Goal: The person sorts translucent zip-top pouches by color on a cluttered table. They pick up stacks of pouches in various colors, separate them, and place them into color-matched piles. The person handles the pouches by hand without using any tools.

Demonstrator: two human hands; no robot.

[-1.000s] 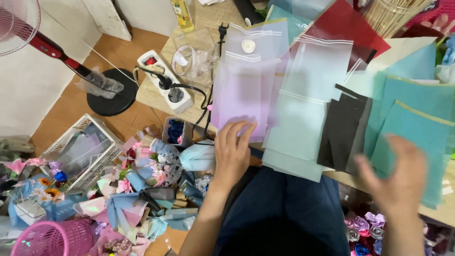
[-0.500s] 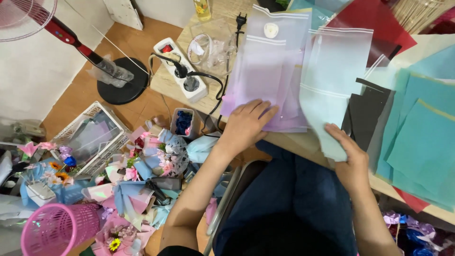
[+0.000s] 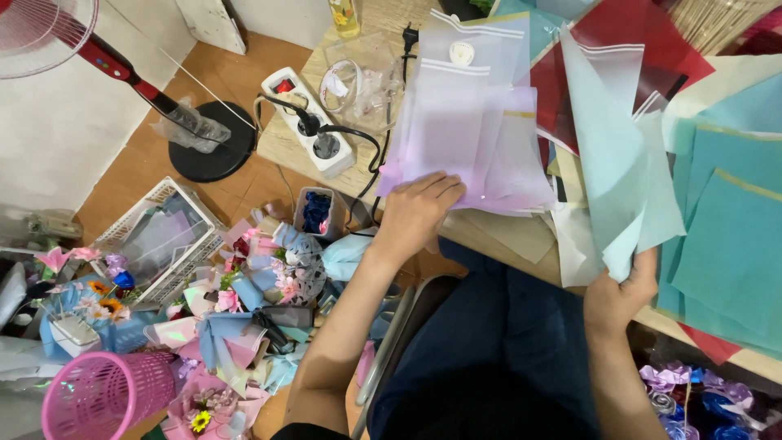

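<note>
My left hand (image 3: 417,213) lies flat on the near edge of a stack of translucent lilac wrapping sheets (image 3: 464,130) on the wooden table (image 3: 289,147). My right hand (image 3: 621,295) grips the bottom corner of pale mint translucent sheets (image 3: 619,163) and holds them lifted and tilted above the table. Teal sheets (image 3: 729,236) lie to the right, dark red sheets (image 3: 643,41) behind.
A white power strip (image 3: 305,122) with a black plug and cable sits at the table's left edge, next to clear plastic bags (image 3: 358,77). On the floor: a fan base (image 3: 208,151), a white wire basket (image 3: 159,240), a pink basket (image 3: 102,395), paper flowers (image 3: 244,301).
My right hand has closed on the mint sheets and lifted them up and to the right. My left hand has stayed on the lilac stack.
</note>
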